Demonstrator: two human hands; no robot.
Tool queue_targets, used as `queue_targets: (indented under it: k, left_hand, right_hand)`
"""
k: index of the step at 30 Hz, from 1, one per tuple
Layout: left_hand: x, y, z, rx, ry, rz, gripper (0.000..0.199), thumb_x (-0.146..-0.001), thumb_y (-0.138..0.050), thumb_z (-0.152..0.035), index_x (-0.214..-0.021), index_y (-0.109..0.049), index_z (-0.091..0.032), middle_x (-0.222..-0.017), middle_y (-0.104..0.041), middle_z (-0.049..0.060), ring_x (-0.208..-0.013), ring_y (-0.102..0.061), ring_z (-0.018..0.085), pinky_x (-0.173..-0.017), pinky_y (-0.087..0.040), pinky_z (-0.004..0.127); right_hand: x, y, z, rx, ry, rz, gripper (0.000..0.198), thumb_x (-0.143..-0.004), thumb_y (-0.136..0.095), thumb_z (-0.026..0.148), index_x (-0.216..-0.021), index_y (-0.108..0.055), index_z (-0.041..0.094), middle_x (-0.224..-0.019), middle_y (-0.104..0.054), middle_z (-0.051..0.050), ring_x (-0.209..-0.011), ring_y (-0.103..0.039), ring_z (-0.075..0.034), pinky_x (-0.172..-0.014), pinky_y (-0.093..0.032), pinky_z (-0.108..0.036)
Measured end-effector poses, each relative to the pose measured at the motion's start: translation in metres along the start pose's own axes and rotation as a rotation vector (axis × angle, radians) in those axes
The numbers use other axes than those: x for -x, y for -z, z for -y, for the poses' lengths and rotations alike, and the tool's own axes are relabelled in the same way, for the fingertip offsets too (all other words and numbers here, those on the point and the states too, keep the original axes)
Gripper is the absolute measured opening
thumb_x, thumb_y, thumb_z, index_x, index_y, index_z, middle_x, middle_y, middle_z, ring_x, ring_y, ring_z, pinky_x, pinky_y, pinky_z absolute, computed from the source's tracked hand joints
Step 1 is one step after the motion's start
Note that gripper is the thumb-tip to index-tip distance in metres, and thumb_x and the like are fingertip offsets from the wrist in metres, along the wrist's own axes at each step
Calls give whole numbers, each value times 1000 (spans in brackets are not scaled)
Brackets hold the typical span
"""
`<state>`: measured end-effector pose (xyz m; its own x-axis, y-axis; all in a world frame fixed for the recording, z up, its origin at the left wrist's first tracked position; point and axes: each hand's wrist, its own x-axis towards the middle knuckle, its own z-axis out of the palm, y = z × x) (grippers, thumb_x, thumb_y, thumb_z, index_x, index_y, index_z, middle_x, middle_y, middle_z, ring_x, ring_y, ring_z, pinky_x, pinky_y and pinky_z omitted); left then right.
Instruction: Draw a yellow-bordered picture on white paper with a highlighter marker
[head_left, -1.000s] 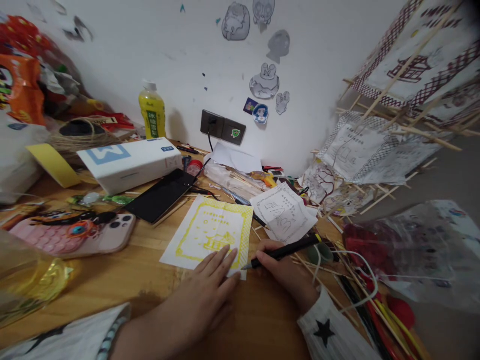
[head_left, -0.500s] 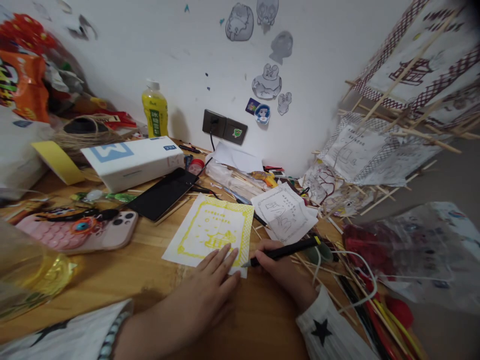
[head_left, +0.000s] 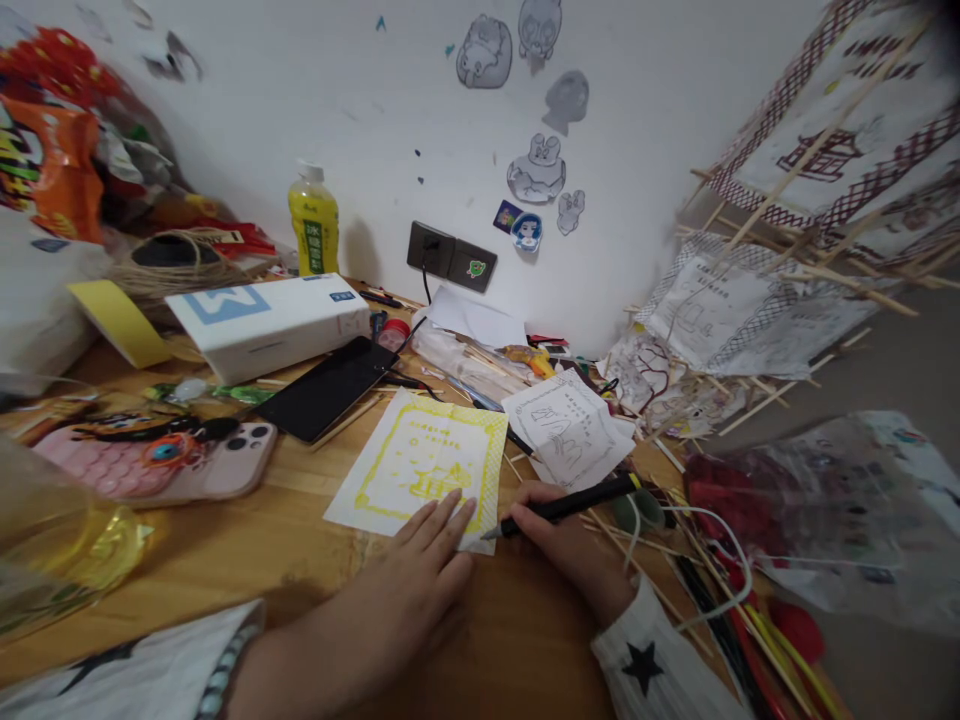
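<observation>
A white sheet of paper [head_left: 382, 470] with a yellow drawing, yellow writing and a yellow patterned border lies on the wooden table. My left hand [head_left: 420, 570] rests flat on its lower edge, fingers stretched out. In my right hand [head_left: 562, 545] is a black marker pen [head_left: 570, 500] with a yellow end, its tip at the sheet's lower right corner. Just behind my right hand lies a second sheet [head_left: 566, 425] with a dark line drawing.
Left stand a clear cup of yellow liquid [head_left: 97, 550], a pink phone [head_left: 240, 465], a black tablet [head_left: 322, 390], a white box [head_left: 277, 325] and a yellow drink bottle [head_left: 313, 225]. Right are a stick frame with drawn papers [head_left: 697, 310], a plastic bag [head_left: 840, 510] and a white cord [head_left: 739, 530].
The pen tip has shifted slightly at the lower right corner of the sheet. My left thumb has drawn in a little; the left hand otherwise stays in place.
</observation>
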<state>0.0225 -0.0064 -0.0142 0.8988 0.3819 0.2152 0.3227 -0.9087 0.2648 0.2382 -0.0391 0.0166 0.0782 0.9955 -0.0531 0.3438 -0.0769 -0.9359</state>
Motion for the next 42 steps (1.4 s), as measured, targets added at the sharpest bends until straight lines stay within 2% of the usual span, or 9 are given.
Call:
queue_targets:
  k: [7,13,16,20,26,29,34,39,42]
  left_hand:
    - [1,1,0,-30,-5,-7,43,-77,-61,-9,-119,-52,-13,-149,-33,23,-139,-27,38,-107,-36,55]
    - [0,-4,1,-27,-34,-33,33,-77,-56,-7,-109,-57,-13,-150,-33,22,-140,-25,36,-110,-32,54]
    - [1,-6,1,-32,-44,-62,34,-78,-53,-7,-111,-55,-14,-151,-33,20,-141,-24,32,-112,-28,52]
    - [0,-3,1,-52,-36,-28,37,-76,-56,-9,-114,-55,-12,-148,-35,23,-140,-26,35,-110,-32,53]
    - [-1,-1,1,-36,-38,-1,28,-80,-56,-12,-107,-59,-12,-148,-36,22,-139,-28,37,-108,-33,55]
    - [-1,-3,2,-11,-37,-26,27,-81,-55,-13,-108,-59,-14,-151,-32,20,-141,-24,35,-110,-31,54]
    - [-2,1,1,-15,-32,29,29,-81,-54,-10,-110,-59,-12,-149,-34,23,-139,-27,36,-108,-32,55]
    - [-4,7,-1,-44,-44,45,27,-82,-53,-9,-107,-61,-11,-143,-42,24,-134,-37,39,-104,-39,55]
    - [-3,6,-1,-74,-78,46,39,-81,-49,-5,-118,-58,-14,-143,-44,20,-131,-44,34,-102,-44,48]
  right_hand:
    - [0,1,-5,-54,11,-4,32,-76,-61,46,-60,-56,19,-51,-52,4,-44,-46,-10,-41,-34,-20]
    - [1,0,-1,22,64,21,27,-80,-59,40,-64,-57,20,-54,-55,3,-47,-47,-10,-44,-36,-21]
    - [0,-1,5,93,131,29,23,-80,-57,35,-62,-56,20,-53,-51,4,-48,-45,-10,-47,-36,-22]
    - [0,-1,9,166,164,30,24,-78,-56,32,-58,-54,21,-51,-47,5,-50,-44,-11,-51,-38,-23]
    - [-1,-2,5,91,109,32,22,-74,-56,30,-54,-54,20,-51,-49,4,-48,-42,-10,-45,-34,-21]
    - [-2,-2,5,32,57,37,22,-71,-57,30,-51,-55,19,-50,-50,3,-47,-41,-9,-44,-33,-20]
    - [-1,0,4,-101,-19,32,22,-69,-60,35,-56,-58,18,-49,-49,4,-44,-41,-9,-42,-32,-20]
    - [-4,2,-9,-282,138,-144,23,-83,-53,42,-82,-62,21,-62,-59,1,-50,-51,-13,-49,-42,-24]
    - [-7,5,-11,-178,251,-347,21,-83,-57,37,-98,-62,22,-82,-65,-2,-68,-59,-16,-66,-49,-30]
